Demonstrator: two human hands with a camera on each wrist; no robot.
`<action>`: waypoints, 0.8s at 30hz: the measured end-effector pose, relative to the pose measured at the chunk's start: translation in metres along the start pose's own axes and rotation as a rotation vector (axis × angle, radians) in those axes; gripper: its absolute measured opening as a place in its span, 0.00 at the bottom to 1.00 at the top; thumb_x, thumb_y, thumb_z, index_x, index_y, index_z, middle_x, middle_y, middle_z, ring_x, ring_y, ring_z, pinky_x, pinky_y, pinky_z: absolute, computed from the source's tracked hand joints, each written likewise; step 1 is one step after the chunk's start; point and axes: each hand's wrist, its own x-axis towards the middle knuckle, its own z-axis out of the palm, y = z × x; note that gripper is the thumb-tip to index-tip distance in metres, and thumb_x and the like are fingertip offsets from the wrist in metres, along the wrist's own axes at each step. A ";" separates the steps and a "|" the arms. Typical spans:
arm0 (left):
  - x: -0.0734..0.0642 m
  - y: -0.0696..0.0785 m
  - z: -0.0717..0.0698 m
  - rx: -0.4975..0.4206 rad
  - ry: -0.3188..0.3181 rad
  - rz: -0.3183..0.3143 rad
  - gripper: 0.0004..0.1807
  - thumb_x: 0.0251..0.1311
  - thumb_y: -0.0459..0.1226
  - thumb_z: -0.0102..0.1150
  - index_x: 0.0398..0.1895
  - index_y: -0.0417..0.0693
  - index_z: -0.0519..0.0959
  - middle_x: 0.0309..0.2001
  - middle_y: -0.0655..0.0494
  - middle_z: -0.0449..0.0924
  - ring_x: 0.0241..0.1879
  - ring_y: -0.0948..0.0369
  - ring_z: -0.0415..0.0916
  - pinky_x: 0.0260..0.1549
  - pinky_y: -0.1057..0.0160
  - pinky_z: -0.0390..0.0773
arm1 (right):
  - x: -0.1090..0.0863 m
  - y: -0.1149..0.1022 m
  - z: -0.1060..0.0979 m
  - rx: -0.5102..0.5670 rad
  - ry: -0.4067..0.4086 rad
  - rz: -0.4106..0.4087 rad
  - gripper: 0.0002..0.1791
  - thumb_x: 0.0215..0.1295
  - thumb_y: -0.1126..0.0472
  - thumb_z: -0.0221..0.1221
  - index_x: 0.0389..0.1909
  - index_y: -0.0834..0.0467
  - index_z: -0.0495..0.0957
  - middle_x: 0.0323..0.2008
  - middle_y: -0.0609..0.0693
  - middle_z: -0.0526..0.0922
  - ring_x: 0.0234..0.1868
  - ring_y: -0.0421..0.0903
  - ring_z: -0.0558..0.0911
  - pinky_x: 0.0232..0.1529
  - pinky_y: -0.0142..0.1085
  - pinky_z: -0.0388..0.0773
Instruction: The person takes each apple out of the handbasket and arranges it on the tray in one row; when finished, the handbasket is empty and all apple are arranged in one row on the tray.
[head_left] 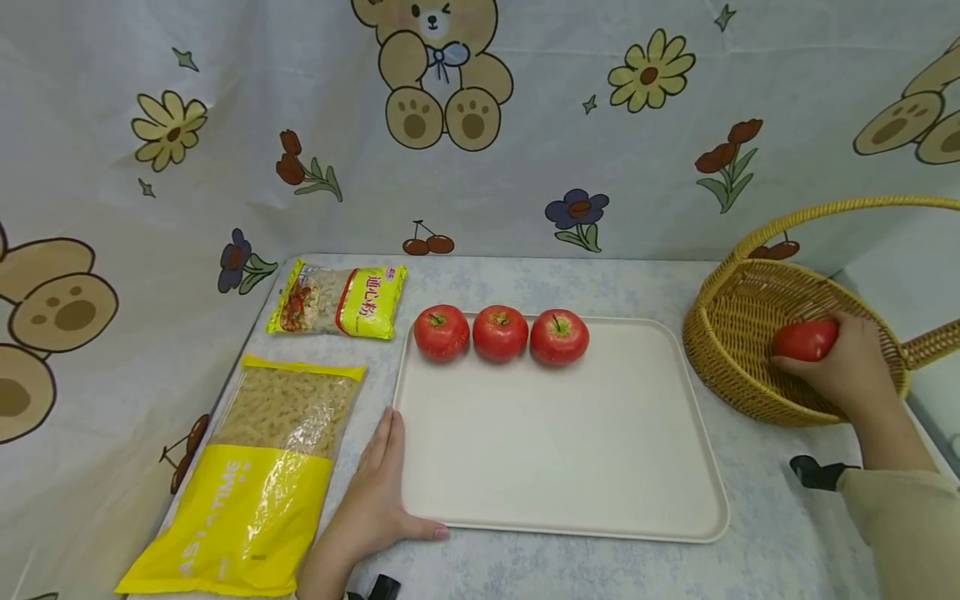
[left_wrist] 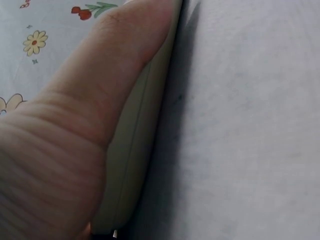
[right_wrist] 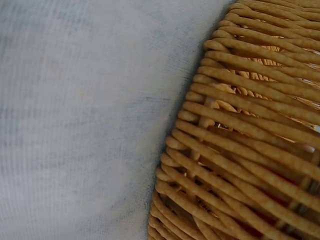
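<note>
Inside the wicker basket (head_left: 712,358), my right hand (head_left: 855,362) grips a red apple (head_left: 804,340), thumb below it and fingers over its far side. Three more red apples (head_left: 442,333) sit in a row along the back left of the white rectangular tray (head_left: 555,433). My left hand (head_left: 378,492) rests against the tray's front left corner, its fingers straight along the left edge and thumb along the front edge. The right wrist view shows the woven basket wall (right_wrist: 250,120), with a little red through the gaps; the right hand is hidden there.
Left of the tray lie a small yellow pasta packet (head_left: 337,300) at the back and a large yellow pasta bag (head_left: 247,492) in front. The basket's tall handle (head_left: 847,204) arches above it. A patterned cloth (head_left: 525,183) hangs behind the table.
</note>
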 end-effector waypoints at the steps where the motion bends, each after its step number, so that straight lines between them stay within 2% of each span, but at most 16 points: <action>1: 0.000 0.000 0.000 0.003 -0.001 0.001 0.93 0.11 0.68 0.82 0.79 0.57 0.26 0.80 0.56 0.18 0.79 0.43 0.32 0.72 0.34 0.49 | 0.001 0.001 0.000 -0.008 -0.003 -0.012 0.62 0.59 0.41 0.66 0.72 0.77 0.40 0.63 0.83 0.50 0.59 0.79 0.56 0.52 0.77 0.63; 4: -0.001 0.000 0.000 0.009 -0.001 0.005 0.93 0.11 0.67 0.82 0.79 0.56 0.26 0.80 0.57 0.18 0.80 0.44 0.31 0.73 0.35 0.49 | 0.000 0.002 0.000 -0.011 -0.013 -0.030 0.59 0.58 0.44 0.67 0.69 0.80 0.44 0.59 0.83 0.53 0.55 0.78 0.60 0.48 0.75 0.66; 9: -0.001 0.000 0.000 0.008 -0.001 0.001 0.93 0.11 0.67 0.82 0.79 0.56 0.26 0.80 0.56 0.19 0.80 0.44 0.32 0.73 0.35 0.49 | 0.000 0.001 0.001 0.024 -0.031 -0.030 0.61 0.56 0.49 0.70 0.70 0.79 0.40 0.58 0.83 0.54 0.52 0.78 0.64 0.45 0.74 0.69; 16: -0.001 0.000 0.000 0.010 -0.002 -0.005 0.93 0.11 0.67 0.82 0.79 0.56 0.26 0.80 0.56 0.19 0.80 0.44 0.32 0.73 0.35 0.50 | -0.001 -0.004 0.000 0.008 -0.074 0.006 0.67 0.55 0.33 0.65 0.72 0.76 0.38 0.58 0.82 0.55 0.51 0.78 0.64 0.43 0.73 0.70; 24: -0.002 0.001 0.000 0.014 0.027 0.019 0.93 0.11 0.67 0.82 0.80 0.55 0.28 0.81 0.53 0.22 0.79 0.42 0.35 0.71 0.34 0.52 | -0.002 -0.005 -0.001 -0.039 -0.062 0.001 0.62 0.58 0.34 0.63 0.67 0.81 0.46 0.56 0.81 0.60 0.51 0.76 0.67 0.44 0.71 0.71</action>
